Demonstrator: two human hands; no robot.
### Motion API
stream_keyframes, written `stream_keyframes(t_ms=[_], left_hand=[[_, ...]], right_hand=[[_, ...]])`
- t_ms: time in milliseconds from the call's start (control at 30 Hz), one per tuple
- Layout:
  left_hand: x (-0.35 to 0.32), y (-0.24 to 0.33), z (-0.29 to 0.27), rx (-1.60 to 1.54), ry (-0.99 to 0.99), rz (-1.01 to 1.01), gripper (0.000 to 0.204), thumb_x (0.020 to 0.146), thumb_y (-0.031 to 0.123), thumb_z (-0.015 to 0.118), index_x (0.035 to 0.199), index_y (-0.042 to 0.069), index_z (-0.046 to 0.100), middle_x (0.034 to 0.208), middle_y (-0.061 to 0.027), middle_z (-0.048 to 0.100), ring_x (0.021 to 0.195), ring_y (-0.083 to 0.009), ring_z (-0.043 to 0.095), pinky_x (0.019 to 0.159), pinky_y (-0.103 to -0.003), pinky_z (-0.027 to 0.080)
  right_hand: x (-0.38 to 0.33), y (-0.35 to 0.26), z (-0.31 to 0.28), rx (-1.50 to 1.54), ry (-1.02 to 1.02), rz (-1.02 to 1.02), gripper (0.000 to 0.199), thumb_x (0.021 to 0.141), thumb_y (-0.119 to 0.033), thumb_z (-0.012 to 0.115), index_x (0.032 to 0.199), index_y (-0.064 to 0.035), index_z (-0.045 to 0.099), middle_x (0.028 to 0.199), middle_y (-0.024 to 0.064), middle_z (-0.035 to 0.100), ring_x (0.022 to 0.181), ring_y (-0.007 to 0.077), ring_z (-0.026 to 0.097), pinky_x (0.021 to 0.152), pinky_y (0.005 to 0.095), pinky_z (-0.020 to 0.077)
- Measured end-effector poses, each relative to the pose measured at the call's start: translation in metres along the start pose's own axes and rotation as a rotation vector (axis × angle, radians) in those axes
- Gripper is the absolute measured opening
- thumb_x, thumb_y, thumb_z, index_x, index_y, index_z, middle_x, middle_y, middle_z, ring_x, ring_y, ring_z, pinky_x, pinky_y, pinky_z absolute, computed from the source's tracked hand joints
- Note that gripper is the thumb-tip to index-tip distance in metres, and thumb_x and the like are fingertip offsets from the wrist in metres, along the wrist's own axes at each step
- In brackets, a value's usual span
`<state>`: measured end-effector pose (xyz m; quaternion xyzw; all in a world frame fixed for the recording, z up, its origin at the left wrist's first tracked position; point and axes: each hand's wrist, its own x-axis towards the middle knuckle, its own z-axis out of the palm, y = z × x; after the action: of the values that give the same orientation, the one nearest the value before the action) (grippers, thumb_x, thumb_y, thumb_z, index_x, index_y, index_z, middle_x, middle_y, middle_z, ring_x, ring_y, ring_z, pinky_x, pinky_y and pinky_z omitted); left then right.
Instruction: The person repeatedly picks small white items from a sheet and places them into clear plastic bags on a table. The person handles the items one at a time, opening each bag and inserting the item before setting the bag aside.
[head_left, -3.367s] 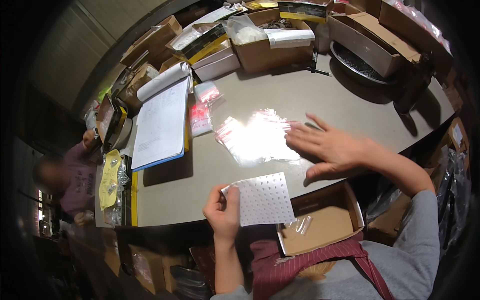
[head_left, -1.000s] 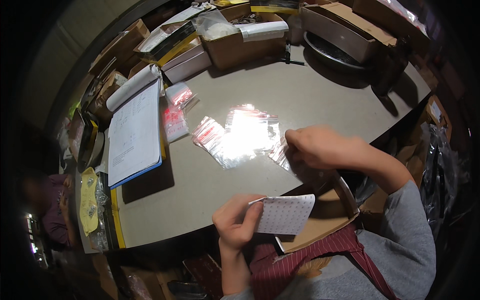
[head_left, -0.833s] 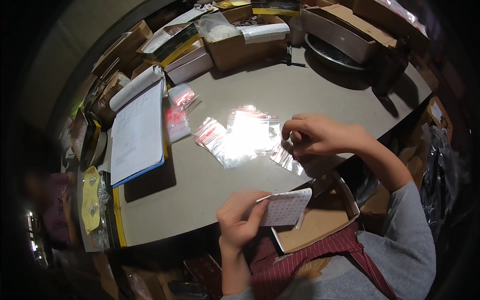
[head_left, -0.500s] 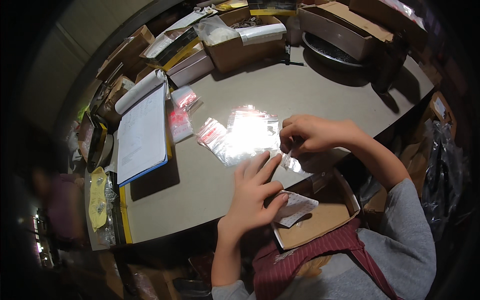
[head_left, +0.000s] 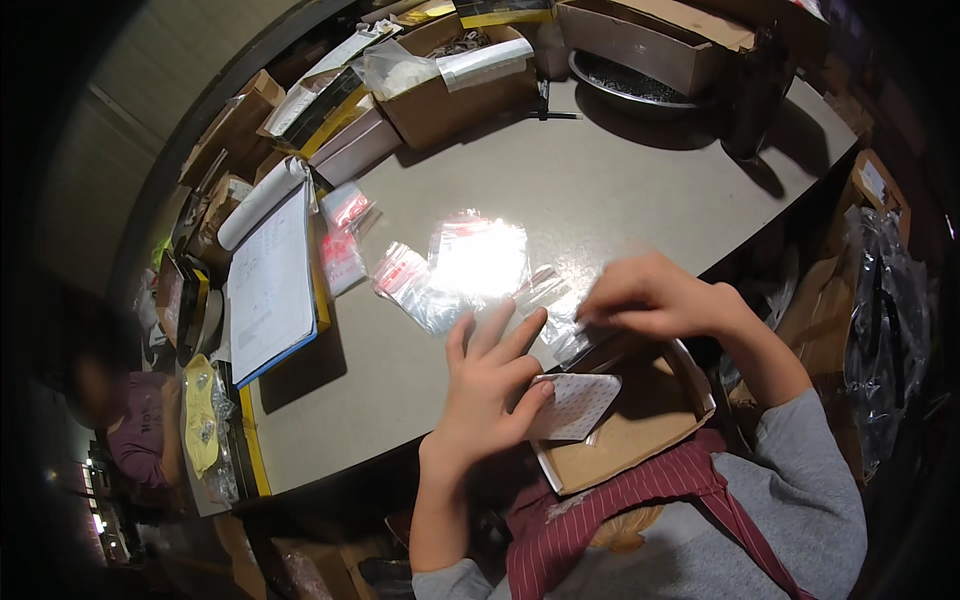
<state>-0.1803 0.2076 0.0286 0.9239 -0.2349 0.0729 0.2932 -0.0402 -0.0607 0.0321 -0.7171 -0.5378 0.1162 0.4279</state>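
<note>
My left hand [head_left: 485,385] has its fingers spread over the table edge, their tips at the near side of a pile of clear zip bags [head_left: 478,258]. Between its thumb and palm it holds a white sheet [head_left: 585,400] with rows of small marks. My right hand [head_left: 655,295], slightly blurred, has its fingers closed at the edge of a clear plastic bag [head_left: 550,295] just right of the pile. Glare washes out part of the bags. Below both hands an open shallow cardboard box [head_left: 640,435] rests against my striped apron.
A clipboard with papers [head_left: 270,285] lies left, beside small red-marked bags [head_left: 343,262]. Cardboard boxes [head_left: 460,100], a round pan of dark bits [head_left: 640,88] and a dark bottle [head_left: 752,100] line the far side. Another person [head_left: 140,425] is at far left.
My right hand has shifted down and right, drawing the clear bag away from the pile. My left hand still holds the sheet. The whole view has shifted slightly.
</note>
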Motion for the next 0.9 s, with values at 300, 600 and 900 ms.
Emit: stream_keyframes(t_ms=[300,600,900], left_hand=[[-0.016,0.006,-0.01,-0.126,0.096,-0.111,0.014,0.085,0.019,0.075,0.088,0.005,0.074,0.136,-0.0152,0.072,0.143,-0.036,0.055,0.124,-0.053,0.025],[-0.02,0.025,0.003,-0.136,0.268,-0.168,0.009,0.084,0.011,0.077,0.086,0.003,0.074,0.13,-0.0172,0.075,0.131,-0.0348,0.065,0.119,-0.052,0.033],[-0.028,0.034,0.015,-0.131,0.416,-0.211,0.013,0.093,0.01,0.073,0.085,0.0,0.072,0.124,-0.0147,0.076,0.128,-0.0324,0.066,0.114,-0.049,0.036]], right_hand=[[-0.049,-0.037,-0.018,-0.207,-0.56,0.266,0.03,0.095,-0.025,0.071,0.111,-0.0001,0.069,0.096,0.0175,0.072,0.089,0.0372,0.072,0.075,0.0444,0.0557],[-0.009,-0.051,0.024,-0.312,0.096,-0.111,0.042,0.074,-0.012,0.078,0.11,-0.0033,0.06,0.098,0.014,0.063,0.094,0.0355,0.063,0.081,0.0437,0.0528],[0.009,-0.05,0.063,-0.562,0.121,-0.274,0.02,0.076,-0.01,0.064,0.093,0.0005,0.06,0.09,0.0123,0.057,0.082,0.0308,0.06,0.074,0.0409,0.0532]])
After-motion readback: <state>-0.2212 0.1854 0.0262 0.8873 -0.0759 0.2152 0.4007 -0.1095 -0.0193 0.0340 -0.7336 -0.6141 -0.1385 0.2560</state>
